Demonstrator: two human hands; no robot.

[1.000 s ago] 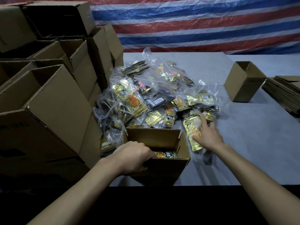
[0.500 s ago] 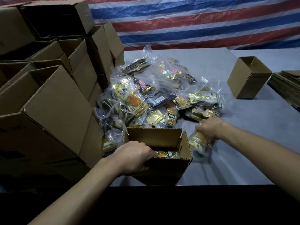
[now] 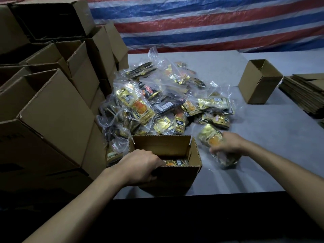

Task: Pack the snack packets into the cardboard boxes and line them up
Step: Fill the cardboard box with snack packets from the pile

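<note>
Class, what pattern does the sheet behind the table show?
The sheet has red, blue and white stripes; head view.

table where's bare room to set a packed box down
Bare grey table lies right of the packet pile, bordered by the lone box, the flat cardboard stack and the right hand. Another patch sits behind the pile. The left is crowded with stacked boxes.

You face a grey table (image 3: 263, 155) whose near edge meets a dark strip below. Behind its far edge hangs a red, white and blue striped tarpaulin (image 3: 210, 23). At the table's right edge lies a stack of flattened cardboard (image 3: 303, 95).
</note>
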